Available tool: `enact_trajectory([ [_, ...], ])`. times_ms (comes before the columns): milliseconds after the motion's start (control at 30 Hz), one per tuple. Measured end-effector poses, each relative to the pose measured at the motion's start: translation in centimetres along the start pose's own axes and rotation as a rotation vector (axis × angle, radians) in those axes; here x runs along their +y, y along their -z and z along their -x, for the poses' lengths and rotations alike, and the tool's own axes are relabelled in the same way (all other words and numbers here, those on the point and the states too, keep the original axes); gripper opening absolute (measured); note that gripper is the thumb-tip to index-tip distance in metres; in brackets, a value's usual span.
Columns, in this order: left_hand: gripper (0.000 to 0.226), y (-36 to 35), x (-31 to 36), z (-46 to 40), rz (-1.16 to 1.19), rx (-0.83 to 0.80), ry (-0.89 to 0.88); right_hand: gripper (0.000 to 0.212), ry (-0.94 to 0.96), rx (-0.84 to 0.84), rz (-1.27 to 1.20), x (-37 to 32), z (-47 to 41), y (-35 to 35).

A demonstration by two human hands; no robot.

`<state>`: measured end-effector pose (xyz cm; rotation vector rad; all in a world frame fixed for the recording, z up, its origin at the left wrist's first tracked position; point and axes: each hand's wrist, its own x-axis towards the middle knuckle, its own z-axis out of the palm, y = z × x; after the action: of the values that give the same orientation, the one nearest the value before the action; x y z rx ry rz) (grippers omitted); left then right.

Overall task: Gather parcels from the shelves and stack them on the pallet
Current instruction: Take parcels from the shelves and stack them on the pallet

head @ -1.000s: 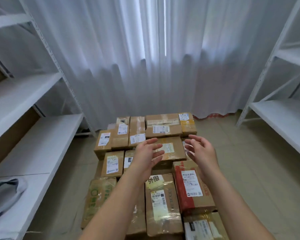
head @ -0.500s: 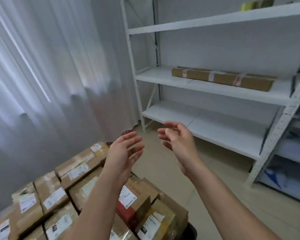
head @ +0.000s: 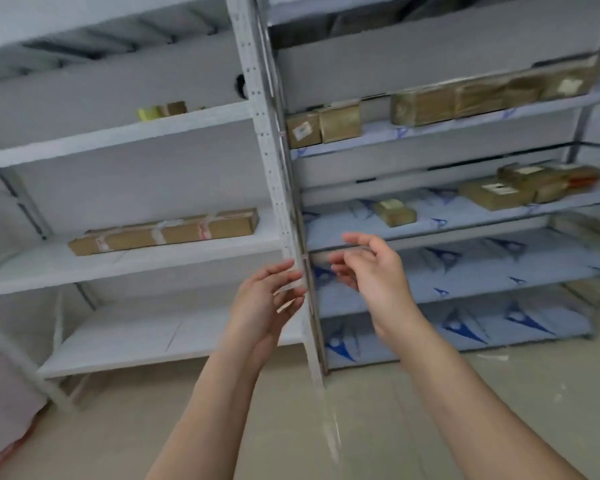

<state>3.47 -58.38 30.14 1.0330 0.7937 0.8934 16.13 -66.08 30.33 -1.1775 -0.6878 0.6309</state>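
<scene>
Both my hands are raised in front of the shelves, palms facing each other, fingers relaxed and holding nothing. My left hand (head: 265, 306) and my right hand (head: 371, 271) hang before the upright post (head: 278, 188) between two shelf units. A long flat brown parcel (head: 163, 232) lies on the white left shelf. On the right unit, a small parcel (head: 395, 212) sits alone, two small boxes (head: 323, 128) stand higher up, a row of parcels (head: 492, 95) runs along the upper shelf, and a pile (head: 530, 185) lies at the right. The pallet is out of view.
White left shelf boards (head: 118, 268) below the long parcel carry nothing. The right unit's lower shelves (head: 465, 268) show blue-patterned lining only. Small yellow and brown items (head: 161, 110) sit on an upper left shelf. Beige floor (head: 361, 427) spreads below; curtain edge (head: 0, 427) at far left.
The view has swung right, away from the stacked parcels on the pallet and the curtain, onto the shelf units. Both hands stay raised and empty, now nearer the shelf post.
</scene>
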Motion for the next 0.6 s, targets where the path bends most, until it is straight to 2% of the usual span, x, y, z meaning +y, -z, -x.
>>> enact_trajectory([
  [100,0.021,-8.7,-2.2,-3.8,-0.007,-0.161,0.049,0.024,0.053,0.141,0.016,-1.8,-4.4,7.7],
  [233,0.020,-17.4,-3.8,-8.0,-0.029,-0.286,0.084,0.025,0.077,0.279,0.039,-3.6,-8.5,15.3],
  [433,0.021,-26.2,-6.6,-15.2,-0.079,-0.397,0.141,0.025,0.046,0.457,0.074,-2.3,-15.0,23.2],
  [600,0.021,-32.5,-8.6,-23.9,-0.079,-0.443,0.179,0.023,0.033,0.521,0.101,-1.4,-23.0,27.4],
])
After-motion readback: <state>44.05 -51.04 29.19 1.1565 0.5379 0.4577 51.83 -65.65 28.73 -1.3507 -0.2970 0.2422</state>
